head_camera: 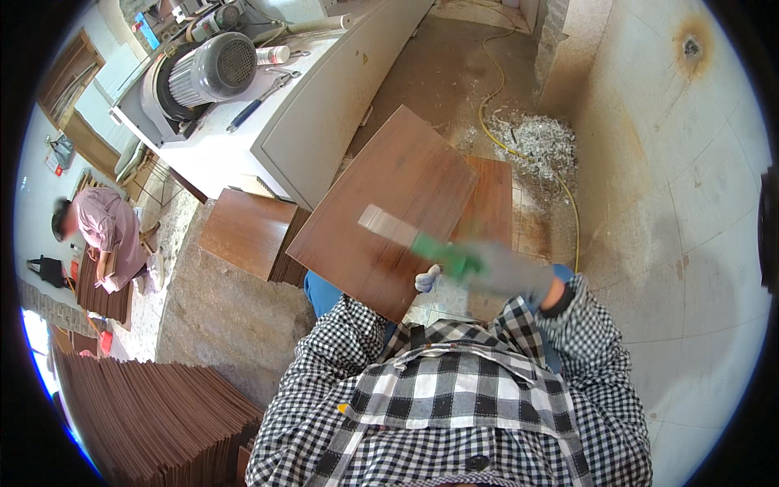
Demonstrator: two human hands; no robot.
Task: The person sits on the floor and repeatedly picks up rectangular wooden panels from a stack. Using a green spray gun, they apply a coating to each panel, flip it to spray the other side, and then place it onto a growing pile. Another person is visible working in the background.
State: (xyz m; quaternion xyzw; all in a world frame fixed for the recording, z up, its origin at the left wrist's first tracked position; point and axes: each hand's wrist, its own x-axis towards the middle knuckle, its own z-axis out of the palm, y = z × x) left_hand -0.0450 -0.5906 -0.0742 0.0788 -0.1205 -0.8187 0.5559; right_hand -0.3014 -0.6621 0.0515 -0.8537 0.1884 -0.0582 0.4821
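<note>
A brown wood-grain board (395,176) lies tilted across my lap. My left hand (428,279), in a pale glove, curls its fingers round the board's near right edge; the rest of it is hidden beneath. In my gloved right hand (508,268), blurred by motion, is a green-handled tool (453,255). From its front a pale flat strip (386,224) extends over the board's face; the blur leaves unclear whether this is a blade. Another brown board (487,213) shows behind and below the first.
To the left sits a stack of similar boards (249,231). A long row of brown panels (158,414) stands at lower left. An electric motor (213,73) and wrenches (261,100) rest on a white cabinet (304,122). A yellow hose (487,109) passes white shreds (541,143). A person (109,225) bends over panels.
</note>
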